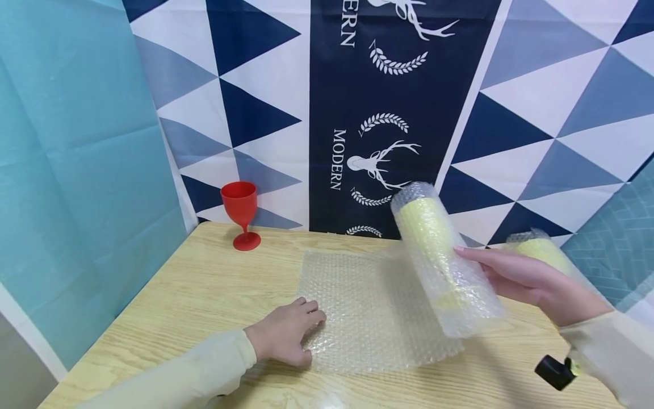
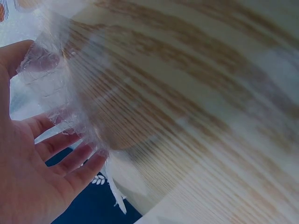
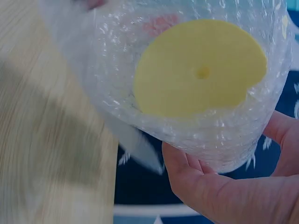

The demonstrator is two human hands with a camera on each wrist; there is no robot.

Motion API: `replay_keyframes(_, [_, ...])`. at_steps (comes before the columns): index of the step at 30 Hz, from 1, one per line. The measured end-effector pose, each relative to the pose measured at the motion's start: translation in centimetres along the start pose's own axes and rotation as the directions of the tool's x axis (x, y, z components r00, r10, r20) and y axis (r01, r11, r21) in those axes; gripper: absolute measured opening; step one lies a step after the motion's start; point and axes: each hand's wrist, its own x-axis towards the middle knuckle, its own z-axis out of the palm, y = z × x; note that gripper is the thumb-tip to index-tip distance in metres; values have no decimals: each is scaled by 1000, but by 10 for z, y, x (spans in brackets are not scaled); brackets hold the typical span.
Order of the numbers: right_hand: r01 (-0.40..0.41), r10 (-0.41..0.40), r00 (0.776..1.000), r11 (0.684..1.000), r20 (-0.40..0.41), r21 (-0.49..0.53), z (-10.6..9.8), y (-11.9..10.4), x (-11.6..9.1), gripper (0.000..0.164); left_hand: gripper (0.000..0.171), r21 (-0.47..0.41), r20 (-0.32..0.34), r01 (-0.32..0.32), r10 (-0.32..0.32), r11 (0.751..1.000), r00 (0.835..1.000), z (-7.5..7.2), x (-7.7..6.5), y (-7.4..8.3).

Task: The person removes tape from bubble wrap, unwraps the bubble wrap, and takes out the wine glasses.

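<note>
A yellow goblet (image 1: 426, 227), rolled in clear bubble wrap, is tilted above the table in my right hand (image 1: 531, 278). My right hand grips it from the right side; the right wrist view shows its round yellow base (image 3: 201, 67) through the plastic, with thumb and fingers (image 3: 187, 163) around the wrap. A flat bubble wrap sheet (image 1: 357, 312) lies on the table below. My left hand (image 1: 286, 332) touches the sheet's left edge with bent, spread fingers. In the left wrist view its fingertips meet the crinkled plastic edge (image 2: 51, 88), thumb well apart from them.
A red goblet (image 1: 240, 207) stands upright at the table's back left. Behind my right hand is another bubble-wrapped yellow thing (image 1: 544, 250), partly hidden. A small black piece (image 1: 554, 372) shows beside the right sleeve. Patterned cloth (image 1: 265, 68) hangs behind the wooden table (image 1: 219, 289).
</note>
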Motion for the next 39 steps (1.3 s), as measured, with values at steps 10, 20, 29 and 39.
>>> replay_keyframes(10, [-10, 3, 999, 992, -52, -127, 69, -12, 49, 45, 55, 11, -7, -1, 1, 1000, 1000, -2, 0, 2])
replay_keyframes(20, [-40, 33, 996, 996, -83, -85, 114, -1, 82, 53, 55, 17, -7, -14, 14, 1000, 1000, -3, 0, 0])
replay_keyframes(29, [-80, 73, 979, 996, -191, -31, 122, 18, 93, 53, 56, 11, 6, -4, 4, 1000, 1000, -1, 1, 1])
replay_keyframes(39, [-83, 94, 969, 995, -227, 59, 108, 36, 91, 63, 56, 13, 16, -8, 8, 1000, 1000, -5, 0, 3])
